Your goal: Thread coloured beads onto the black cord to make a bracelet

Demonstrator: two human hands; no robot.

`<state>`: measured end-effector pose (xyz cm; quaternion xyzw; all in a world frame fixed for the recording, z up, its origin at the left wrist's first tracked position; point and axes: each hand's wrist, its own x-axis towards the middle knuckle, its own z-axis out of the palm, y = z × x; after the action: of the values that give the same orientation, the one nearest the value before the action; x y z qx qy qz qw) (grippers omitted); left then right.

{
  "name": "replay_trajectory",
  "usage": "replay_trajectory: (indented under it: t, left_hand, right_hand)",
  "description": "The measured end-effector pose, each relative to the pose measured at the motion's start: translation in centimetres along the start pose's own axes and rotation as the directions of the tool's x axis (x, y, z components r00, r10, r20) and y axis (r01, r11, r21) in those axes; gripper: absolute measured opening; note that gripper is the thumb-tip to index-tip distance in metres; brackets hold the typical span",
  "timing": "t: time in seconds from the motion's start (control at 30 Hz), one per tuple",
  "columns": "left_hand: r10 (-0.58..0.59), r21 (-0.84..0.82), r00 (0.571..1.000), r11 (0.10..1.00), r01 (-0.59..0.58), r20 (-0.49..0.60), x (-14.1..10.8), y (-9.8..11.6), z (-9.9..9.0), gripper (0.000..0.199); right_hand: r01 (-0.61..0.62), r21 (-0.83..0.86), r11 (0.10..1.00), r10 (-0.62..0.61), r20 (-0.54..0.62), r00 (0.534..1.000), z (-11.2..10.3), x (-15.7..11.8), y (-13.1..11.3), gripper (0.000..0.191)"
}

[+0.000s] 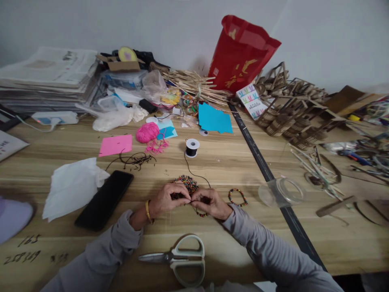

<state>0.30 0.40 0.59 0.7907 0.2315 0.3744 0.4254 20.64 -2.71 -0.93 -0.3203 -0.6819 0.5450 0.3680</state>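
Observation:
Both hands meet over the table, fingertips almost touching. My left hand (173, 195) is closed in a pinch on a dark cord, and my right hand (211, 202) pinches the same black cord (194, 172) close by. That cord runs up to a white spool (192, 148) wound with black. Just behind the hands lies a heap of small multicoloured beads (187, 181). A short row of strung beads (201, 213) shows below the right fingers. To the right rests a finished-looking loop, a beaded bracelet (238, 197). Nearest my body lie scissors (182, 259) with pale handles.
A black phone (105, 199) and white tissue (73, 186) lie left. Pink yarn (147, 132), pink paper (115, 145) and blue paper (215, 117) are farther back. A clear plastic container (281, 192) stands right, near a dark strip (258, 158). A red bag (240, 56) stands behind.

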Motion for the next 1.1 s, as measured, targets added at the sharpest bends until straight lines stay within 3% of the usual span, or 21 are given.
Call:
replay_trajectory:
  t: [0.17, 0.33, 0.47, 0.7, 0.83, 1.1]
  left_hand:
    - [-0.033, 0.024, 0.999, 0.999, 0.033, 0.01, 0.03, 0.33, -0.09, 0.021]
    - [0.022, 0.091, 0.999, 0.996, -0.025, 0.032, -0.06, 0.32, -0.36, 0.015]
    - [0.041, 0.237, 0.986, 0.968, -0.08, 0.165, -0.21, 0.43, -0.64, 0.009]
    - [0.015, 0.516, 0.941, 0.833, -0.199, 0.339, -0.62, 0.63, -0.71, 0.01]
    - [0.015, 0.556, 0.929, 0.798, -0.233, 0.369, -0.77, 0.39, -0.64, 0.01]
    - [0.027, 0.542, 0.935, 0.809, -0.228, 0.353, -0.84, 0.17, -0.51, 0.01]
  right_hand:
    - [0.075, -0.097, 0.992, -0.078, -0.023, 0.997, -0.15, 0.22, -0.37, 0.027]
    - [0.17, -0.157, 0.973, -0.173, -0.008, 0.985, -0.36, 0.5, -0.79, 0.024]
    - [0.127, -0.123, 0.984, -0.131, -0.033, 0.991, -0.25, 0.33, -0.46, 0.023]
    - [0.116, -0.123, 0.986, -0.124, -0.058, 0.991, -0.11, 0.27, -0.33, 0.021]
    - [0.106, -0.126, 0.986, -0.114, -0.055, 0.992, -0.15, 0.29, -0.42, 0.022]
    - [0.108, -0.127, 0.986, -0.117, -0.062, 0.991, -0.08, 0.3, -0.3, 0.022]
